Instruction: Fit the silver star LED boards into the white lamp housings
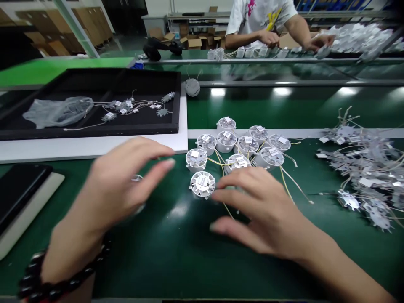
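My left hand (pixel 123 181) hovers over the green bench, slightly blurred, its thumb and fingers apart with nothing between them. Partly hidden beneath it is a round white part (pixel 137 178). To the right, my right hand (pixel 259 206) is open, thumb spread away from the fingers. Its fingertips are at the edge of a round white plastic housing (pixel 203 184) with a spoked metal plate and a label on top; whether they touch it I cannot tell. Behind that stand several similar housings (pixel 248 145), some with thin white and yellow wires trailing out.
Star-shaped metal plates with wires (pixel 369 168) lie heaped at right. A black tray (pixel 126 126) at left holds a plastic bag (pixel 59 111) and several wired plates. A phone (pixel 22 189) rests on a pale block. Across the line, a person in a white shirt (pixel 261 19) handles white parts.
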`<state>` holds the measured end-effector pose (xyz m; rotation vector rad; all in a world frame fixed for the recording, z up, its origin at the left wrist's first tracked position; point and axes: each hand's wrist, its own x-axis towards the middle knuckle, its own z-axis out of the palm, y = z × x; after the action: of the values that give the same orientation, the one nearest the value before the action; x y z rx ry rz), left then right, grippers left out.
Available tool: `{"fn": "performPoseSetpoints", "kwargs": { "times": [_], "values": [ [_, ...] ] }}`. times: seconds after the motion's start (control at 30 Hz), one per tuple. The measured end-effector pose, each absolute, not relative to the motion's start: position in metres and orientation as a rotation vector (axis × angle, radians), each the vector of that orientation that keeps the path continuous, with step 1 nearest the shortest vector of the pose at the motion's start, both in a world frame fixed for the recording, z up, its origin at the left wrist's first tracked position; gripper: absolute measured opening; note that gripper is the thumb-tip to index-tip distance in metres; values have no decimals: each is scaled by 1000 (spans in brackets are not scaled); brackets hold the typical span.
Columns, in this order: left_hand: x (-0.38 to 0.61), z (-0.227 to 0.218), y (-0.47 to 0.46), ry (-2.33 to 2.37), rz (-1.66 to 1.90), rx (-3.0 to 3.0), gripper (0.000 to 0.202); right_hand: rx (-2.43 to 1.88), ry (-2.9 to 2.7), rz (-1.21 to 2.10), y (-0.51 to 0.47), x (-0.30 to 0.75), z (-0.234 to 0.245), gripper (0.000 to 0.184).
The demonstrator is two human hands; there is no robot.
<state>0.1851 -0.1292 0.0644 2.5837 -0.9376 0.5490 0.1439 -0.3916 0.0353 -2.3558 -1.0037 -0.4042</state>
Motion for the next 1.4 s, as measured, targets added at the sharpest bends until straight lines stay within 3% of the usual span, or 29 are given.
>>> {"fn": "performPoseSetpoints", "kwargs": {
  "times": [0.1, 0.3, 0.43, 0.57, 0.7, 0.83, 0.93, 1.13, 1.3, 1.4],
  "values": [
    [179, 68, -98, -639, 496, 2798, 20, -2359, -1270, -408, -384, 143, 24, 48],
    [157, 36, -63, -679, 156, 3124, 61, -2600, -1073, -434, -386, 143, 20, 31],
    [132, 36, -84, -1017, 61, 2964, 43, -2457, -1004, -461, -388, 140, 28, 23],
    [107, 52, -111, -1406, -161, 2710, 67, -2345, -996, -479, -389, 141, 28, 19],
    [98, 46, -122, -1150, 53, 2733, 35, -2303, -1036, -450, -390, 142, 26, 18],
    [101, 28, -123, -836, 116, 2866, 53, -2318, -1091, -390, -389, 142, 26, 20],
    [100, 27, -123, -894, -71, 2790, 43, -2292, -1173, -346, -388, 141, 27, 23],
    [98, 32, -125, -947, -497, 2609, 58, -2197, -1324, -70, -389, 138, 30, 27],
    [99, 24, -125, -884, -382, 2584, 63, -2138, -1185, 166, -388, 136, 33, 36],
    [101, 25, -127, -955, -367, 2577, 66, -2283, -1217, 214, -386, 136, 33, 25]
  ]
}}
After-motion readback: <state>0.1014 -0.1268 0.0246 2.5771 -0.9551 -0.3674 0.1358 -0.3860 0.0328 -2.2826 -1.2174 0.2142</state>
